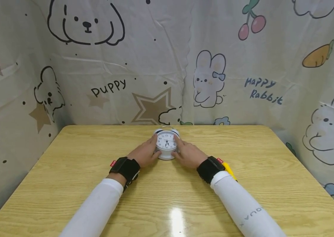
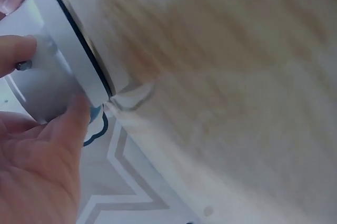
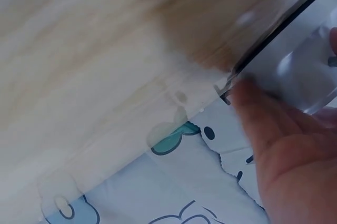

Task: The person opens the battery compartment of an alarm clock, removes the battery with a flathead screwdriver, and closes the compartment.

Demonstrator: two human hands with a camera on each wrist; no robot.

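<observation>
A white twin-bell alarm clock (image 1: 167, 141) stands near the back edge of the wooden table (image 1: 96, 144), dial facing me and a thin handle on top. My left hand (image 1: 145, 153) holds its left side, thumb low at the front. On the right side my right hand (image 1: 191, 154) grips it in a mirrored way. In the left wrist view, fingers and thumb lie against the clock's pale casing (image 2: 52, 81), near a small metal stub (image 2: 23, 66). The right wrist view shows the casing (image 3: 297, 66) beside my fingers; part of the clock is out of frame.
A curtain (image 1: 155, 65) printed with puppies, rabbits and stars hangs behind the table and along both sides. Black bands (image 1: 124, 168) circle both wrists, and a yellow piece (image 1: 230, 171) sticks out by the right one. Light glares on the table's near part.
</observation>
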